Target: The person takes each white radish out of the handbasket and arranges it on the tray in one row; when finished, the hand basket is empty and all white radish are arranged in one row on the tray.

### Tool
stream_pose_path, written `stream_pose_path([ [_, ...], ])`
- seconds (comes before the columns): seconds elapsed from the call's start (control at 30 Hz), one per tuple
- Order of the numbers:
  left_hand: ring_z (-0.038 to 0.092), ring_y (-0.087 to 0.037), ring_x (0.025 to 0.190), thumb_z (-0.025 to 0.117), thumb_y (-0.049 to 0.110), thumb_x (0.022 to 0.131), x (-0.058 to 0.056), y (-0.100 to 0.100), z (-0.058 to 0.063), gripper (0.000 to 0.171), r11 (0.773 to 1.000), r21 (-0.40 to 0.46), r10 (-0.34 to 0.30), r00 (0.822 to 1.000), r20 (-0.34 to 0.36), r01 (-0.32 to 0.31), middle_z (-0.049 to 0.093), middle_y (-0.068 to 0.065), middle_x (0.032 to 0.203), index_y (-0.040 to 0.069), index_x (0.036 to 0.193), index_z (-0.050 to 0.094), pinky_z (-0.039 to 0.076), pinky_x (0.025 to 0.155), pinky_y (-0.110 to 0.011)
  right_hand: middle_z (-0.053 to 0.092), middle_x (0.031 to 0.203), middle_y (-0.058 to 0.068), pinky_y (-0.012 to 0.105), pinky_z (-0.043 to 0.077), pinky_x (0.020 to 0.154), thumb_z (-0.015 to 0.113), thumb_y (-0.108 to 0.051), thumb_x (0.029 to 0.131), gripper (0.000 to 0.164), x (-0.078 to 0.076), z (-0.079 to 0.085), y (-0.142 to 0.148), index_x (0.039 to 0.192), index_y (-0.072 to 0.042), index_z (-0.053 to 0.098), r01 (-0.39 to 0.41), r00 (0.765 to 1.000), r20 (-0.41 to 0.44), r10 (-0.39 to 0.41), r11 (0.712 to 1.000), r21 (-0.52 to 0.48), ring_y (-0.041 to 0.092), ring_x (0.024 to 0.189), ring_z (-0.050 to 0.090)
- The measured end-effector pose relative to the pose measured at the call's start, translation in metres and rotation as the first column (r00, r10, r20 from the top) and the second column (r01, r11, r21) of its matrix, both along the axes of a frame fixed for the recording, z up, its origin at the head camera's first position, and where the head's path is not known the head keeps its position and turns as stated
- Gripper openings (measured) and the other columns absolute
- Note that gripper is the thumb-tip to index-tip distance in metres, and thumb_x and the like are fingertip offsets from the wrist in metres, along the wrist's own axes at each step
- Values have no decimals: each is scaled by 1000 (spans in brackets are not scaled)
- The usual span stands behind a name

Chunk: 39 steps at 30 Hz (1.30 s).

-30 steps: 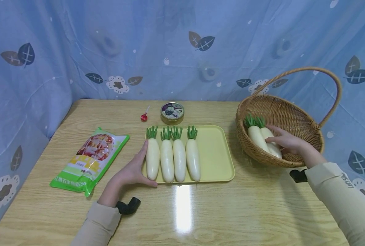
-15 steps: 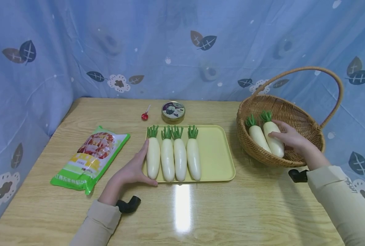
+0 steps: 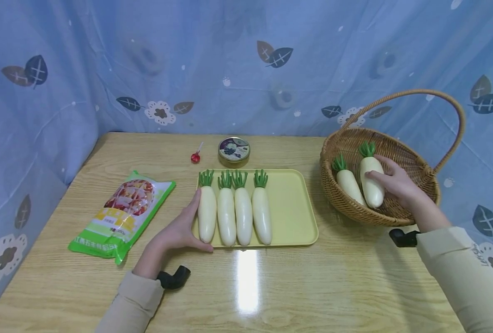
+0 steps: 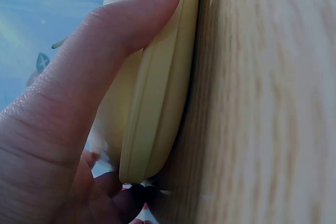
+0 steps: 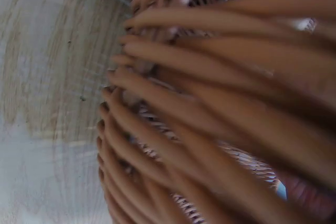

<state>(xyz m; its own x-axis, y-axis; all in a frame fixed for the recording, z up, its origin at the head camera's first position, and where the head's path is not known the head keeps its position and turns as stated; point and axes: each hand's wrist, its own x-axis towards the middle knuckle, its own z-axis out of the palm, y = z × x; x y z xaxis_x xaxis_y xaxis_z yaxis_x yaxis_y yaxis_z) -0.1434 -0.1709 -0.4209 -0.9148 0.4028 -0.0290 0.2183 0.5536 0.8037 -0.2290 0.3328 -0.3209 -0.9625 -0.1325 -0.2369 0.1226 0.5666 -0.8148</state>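
Observation:
On the right in the head view, my right hand (image 3: 396, 182) grips a white daikon radish (image 3: 371, 178) by its side, inside a wicker basket (image 3: 341, 203). Left of it in the basket lies a second daikon (image 3: 349, 186). A pale yellow tray (image 3: 289, 208) carries several daikons (image 3: 227, 215) in a row, green tops facing away. My left hand (image 3: 177, 231) holds the tray at its near left corner; in the left wrist view the thumb (image 4: 123, 24) lies on its rim and the fingers curl round the corner. Basket weave (image 5: 210, 87) fills the right wrist view and mostly hides that hand.
A green and white food bag (image 3: 123, 215) lies left of the tray. Behind the tray are a red lollipop (image 3: 195, 157) and a round tin (image 3: 234, 151). The basket's tall handle (image 3: 416, 93) arches over it. A blue curtain (image 3: 238, 69) hangs behind the table.
My right hand has drawn its daikon up and to the right, away from the other one in the basket. The left hand and the tray stay put.

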Motion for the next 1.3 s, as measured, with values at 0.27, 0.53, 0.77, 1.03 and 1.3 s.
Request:
stream_pose_path([
  [0.27,-2,-32,137,89,38,49,0,0,0,146,1000,-8,5,1000,10,-5,-12,-13,151,9,144,-17,6,108,-53,23,129,41,34,54,61,47,-36,93,79,5,4,-5,147,-13,-6,65,996,-65,-64,998,3,2,69,55],
  [0.53,-2,-32,137,90,37,48,0,-3,-3,147,1000,5,8,1000,3,-8,-12,-13,151,9,144,-17,8,109,-50,21,130,39,33,54,60,48,-37,93,77,11,11,-9,148,-16,-2,102,989,-104,-105,994,-34,1,69,54],
  [0.77,-3,-32,137,90,37,48,0,-1,-1,146,1000,10,1,1000,4,-1,-11,-13,151,8,144,-17,8,109,-51,27,127,32,32,54,58,48,-37,93,73,24,20,-10,148,-23,3,113,983,-141,-117,993,-35,1,71,55],
  [1.03,-2,-32,137,90,37,48,0,-1,-2,146,1000,11,0,1000,3,0,-11,-13,151,8,144,-17,8,109,-51,33,122,15,30,53,56,50,-35,92,70,40,24,-20,148,-28,8,156,968,-195,-160,987,-34,0,78,50],
  [1.3,-2,-32,137,89,38,48,0,-2,-2,146,1000,2,3,1000,2,-3,-11,-13,151,10,144,-17,8,108,-51,29,127,19,31,53,55,50,-33,93,67,55,26,-32,147,-31,11,138,966,-216,-140,990,-22,2,82,48],
])
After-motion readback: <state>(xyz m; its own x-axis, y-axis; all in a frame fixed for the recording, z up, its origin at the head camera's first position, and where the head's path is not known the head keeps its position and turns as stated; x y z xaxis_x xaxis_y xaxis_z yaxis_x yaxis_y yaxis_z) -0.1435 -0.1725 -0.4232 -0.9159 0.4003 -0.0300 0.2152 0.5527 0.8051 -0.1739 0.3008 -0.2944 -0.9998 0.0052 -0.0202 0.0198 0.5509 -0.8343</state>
